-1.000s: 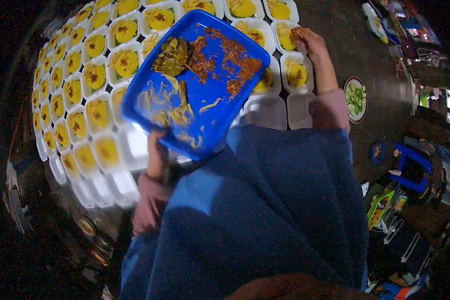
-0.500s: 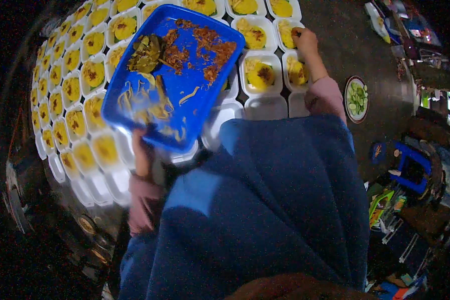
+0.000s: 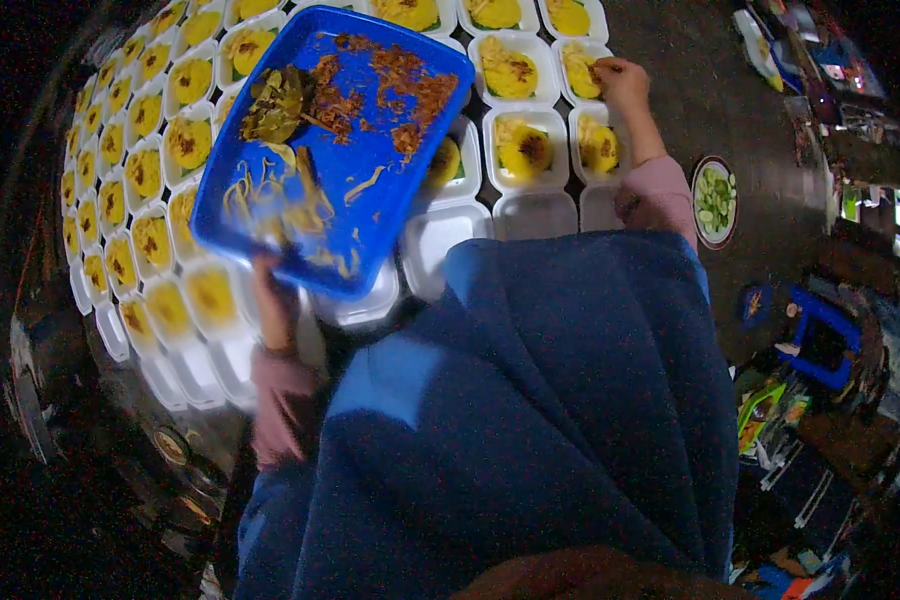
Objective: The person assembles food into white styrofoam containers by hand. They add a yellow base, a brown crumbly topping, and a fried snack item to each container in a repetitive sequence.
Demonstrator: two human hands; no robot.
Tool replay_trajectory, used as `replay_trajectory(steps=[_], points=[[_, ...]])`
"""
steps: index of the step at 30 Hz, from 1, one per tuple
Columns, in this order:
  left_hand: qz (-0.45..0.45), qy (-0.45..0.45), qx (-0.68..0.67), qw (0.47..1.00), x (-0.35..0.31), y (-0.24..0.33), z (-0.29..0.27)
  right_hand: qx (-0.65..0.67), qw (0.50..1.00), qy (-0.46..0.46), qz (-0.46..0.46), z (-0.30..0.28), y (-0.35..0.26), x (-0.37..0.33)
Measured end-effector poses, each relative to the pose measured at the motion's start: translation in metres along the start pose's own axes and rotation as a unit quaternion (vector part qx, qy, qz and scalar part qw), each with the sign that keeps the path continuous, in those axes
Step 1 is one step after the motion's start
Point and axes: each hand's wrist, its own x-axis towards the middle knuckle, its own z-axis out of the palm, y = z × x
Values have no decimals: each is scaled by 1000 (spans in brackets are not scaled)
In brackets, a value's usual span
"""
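Observation:
A blue tray [image 3: 345, 220] tilts over the rows of boxes, its near left corner gripped by my left hand [image 3: 275, 305]. Reddish-brown shreds [image 3: 410, 90] lie in its far part, beside a clump of wilted green-brown leaves [image 3: 275, 105]. Pale yellowish strips [image 3: 280, 195] fill the near left side of the tray. To the right, my right hand [image 3: 626, 90] is pinched closed over an open white foam box [image 3: 566, 92] of yellow rice [image 3: 576, 72]. Whatever its fingertips hold is too small to make out.
Many open foam boxes [image 3: 520, 178] of yellow rice, several with brown topping, stand in tight rows ahead and left. A plate of sliced cucumber [image 3: 715, 202] sits on the dark floor [image 3: 660, 30] at right. Beyond it is a blue frame-shaped object [image 3: 825, 340].
The blue tray has shifted slightly left with my left hand, uncovering more of a rice box beside it. My right hand has moved a little to the right and nearer, its fingers still pinched.

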Motion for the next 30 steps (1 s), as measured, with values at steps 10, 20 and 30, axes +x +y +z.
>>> replay_trajectory(steps=[10,20,30], points=[[32,55,-54,997,7,13,-32,415,893,-105,140,31,-45,73],[61,100,-74,990,2,31,-64,212,977,-23,-32,97,-122,86],[55,121,-50,990,-1,31,-56,13,992,20,-120,64,-153,52]])
